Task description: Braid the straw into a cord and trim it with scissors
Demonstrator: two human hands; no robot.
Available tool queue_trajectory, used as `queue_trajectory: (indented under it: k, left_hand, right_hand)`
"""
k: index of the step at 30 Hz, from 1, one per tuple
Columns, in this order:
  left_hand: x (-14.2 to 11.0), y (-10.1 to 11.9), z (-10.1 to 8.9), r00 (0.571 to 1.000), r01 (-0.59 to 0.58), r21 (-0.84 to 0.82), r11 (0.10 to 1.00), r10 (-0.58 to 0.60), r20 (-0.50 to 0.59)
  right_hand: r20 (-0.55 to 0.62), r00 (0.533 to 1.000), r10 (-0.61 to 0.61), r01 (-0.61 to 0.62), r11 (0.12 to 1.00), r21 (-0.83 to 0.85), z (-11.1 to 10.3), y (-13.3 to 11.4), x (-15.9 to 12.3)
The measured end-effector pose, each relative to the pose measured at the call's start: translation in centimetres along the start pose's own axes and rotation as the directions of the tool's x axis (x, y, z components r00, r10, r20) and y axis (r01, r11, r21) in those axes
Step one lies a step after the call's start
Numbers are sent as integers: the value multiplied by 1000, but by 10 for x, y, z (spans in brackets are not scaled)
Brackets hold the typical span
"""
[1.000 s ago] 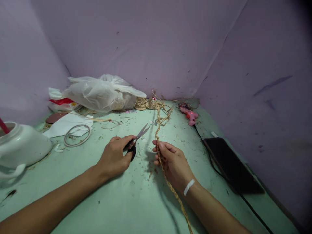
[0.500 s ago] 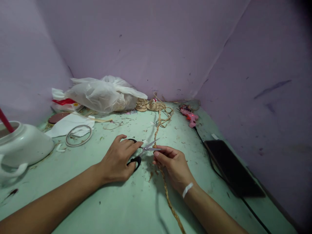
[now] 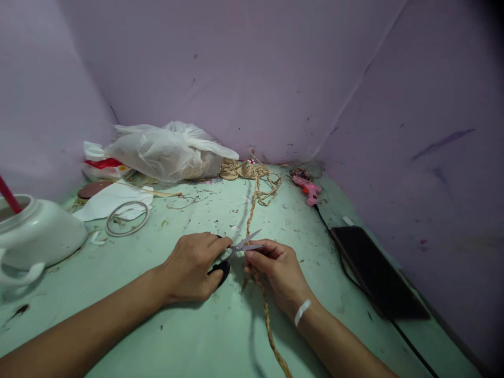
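Note:
My left hand grips the black-handled scissors, thumb and fingers in the loops. Their blades are parted and point right, one to each side of a braided straw cord just above my right fingertips. My right hand pinches this cord between thumb and fingers. From there the cord runs down toward the lower edge of the view and up to a loose heap of cord at the wall. A white band circles my right wrist.
At left lie a white pot, a metal ring and white paper. A plastic bag rests by the back wall. To the right are a pink glue gun, its black cable and a dark phone or tablet.
The scissors have moved right, from beside the cord to having their blades around it, and have opened wider. My right hand still pinches the cord, slightly lower in view.

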State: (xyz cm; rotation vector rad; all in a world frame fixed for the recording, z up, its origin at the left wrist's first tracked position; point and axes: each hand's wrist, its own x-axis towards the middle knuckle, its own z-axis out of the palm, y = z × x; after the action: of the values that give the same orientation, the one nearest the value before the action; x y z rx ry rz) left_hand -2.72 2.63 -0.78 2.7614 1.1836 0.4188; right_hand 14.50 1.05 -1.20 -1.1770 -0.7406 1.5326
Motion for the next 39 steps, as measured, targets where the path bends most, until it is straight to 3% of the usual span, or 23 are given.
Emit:
queue_trajectory:
  k: [7,13,23,39]
  left_hand:
    - [-3,0,8,997,-59,-1,998,59,-49]
    - [-4,3,7,999,-39,-15,999,39,7]
    - [-4,7,7,999,-36,36,999,36,13]
    - [-1,16,0,995,40,0,999,-40,92]
  right_hand:
    - [2,1000,-2,2,1000,7,0,-1,-3]
    - [-19,1000,15,-15,999,47,3,0,-4]
    - [-42,999,-18,16,998,-69,2,-1,-6]
    - [-30,999,-14,11,995,-96,2,-1,-6]
